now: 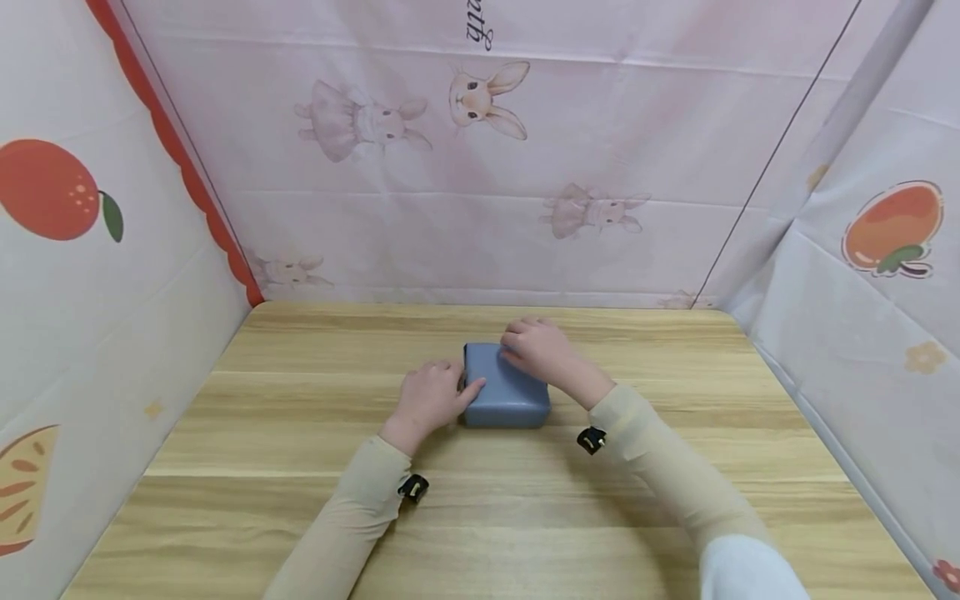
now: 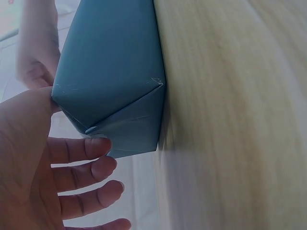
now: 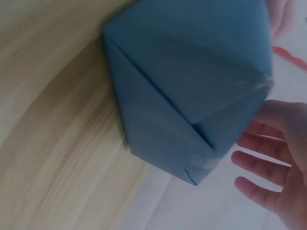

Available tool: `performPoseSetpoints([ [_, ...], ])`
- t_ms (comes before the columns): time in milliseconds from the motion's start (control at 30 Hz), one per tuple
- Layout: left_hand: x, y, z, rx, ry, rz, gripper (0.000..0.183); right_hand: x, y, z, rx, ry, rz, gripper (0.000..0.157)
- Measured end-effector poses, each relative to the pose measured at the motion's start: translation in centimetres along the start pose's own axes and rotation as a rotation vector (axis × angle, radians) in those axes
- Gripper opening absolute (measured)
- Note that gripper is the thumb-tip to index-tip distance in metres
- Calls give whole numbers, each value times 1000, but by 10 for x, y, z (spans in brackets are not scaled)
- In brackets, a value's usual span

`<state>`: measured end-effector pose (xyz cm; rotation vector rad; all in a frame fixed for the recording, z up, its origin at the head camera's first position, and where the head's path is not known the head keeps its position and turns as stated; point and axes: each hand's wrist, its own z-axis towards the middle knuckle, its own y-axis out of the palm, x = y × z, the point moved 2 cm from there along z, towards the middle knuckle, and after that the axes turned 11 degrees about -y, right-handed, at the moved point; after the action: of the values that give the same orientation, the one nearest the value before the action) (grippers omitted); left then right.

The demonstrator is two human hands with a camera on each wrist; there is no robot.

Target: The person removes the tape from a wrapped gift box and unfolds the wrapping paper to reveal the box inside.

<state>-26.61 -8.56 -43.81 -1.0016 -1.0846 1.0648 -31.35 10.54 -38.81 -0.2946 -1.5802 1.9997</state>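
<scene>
A box wrapped in blue paper (image 1: 504, 385) rests on the wooden table. At its left end is my left hand (image 1: 431, 395), the thumb lying on the top edge. In the left wrist view its fingers (image 2: 88, 170) are spread loosely, the index finger touching the folded end flap (image 2: 125, 125). My right hand (image 1: 546, 350) rests over the far right corner of the box, from above. The right wrist view shows the other folded end (image 3: 163, 110), with a diagonal crease and a small loose tip. Relaxed fingers (image 3: 264, 167) of the right hand stand beside it, the index partly hidden.
The wood-grain table (image 1: 480, 517) runs back to a pink cloth wall (image 1: 420, 242) printed with rabbits. White sheets with fruit prints hang at the left (image 1: 135, 333) and right (image 1: 840, 333) sides. A black wrist device (image 1: 591, 439) sits on the right sleeve.
</scene>
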Motion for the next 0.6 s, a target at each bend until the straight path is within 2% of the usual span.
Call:
performPoseSetpoints([
  [300, 1, 0, -1, -30, 0, -28, 49, 1, 11, 9, -72, 13, -65, 17],
  [600, 1, 1, -1, -27, -3, -35, 49, 0, 11, 14, -71, -14, -106, 16],
])
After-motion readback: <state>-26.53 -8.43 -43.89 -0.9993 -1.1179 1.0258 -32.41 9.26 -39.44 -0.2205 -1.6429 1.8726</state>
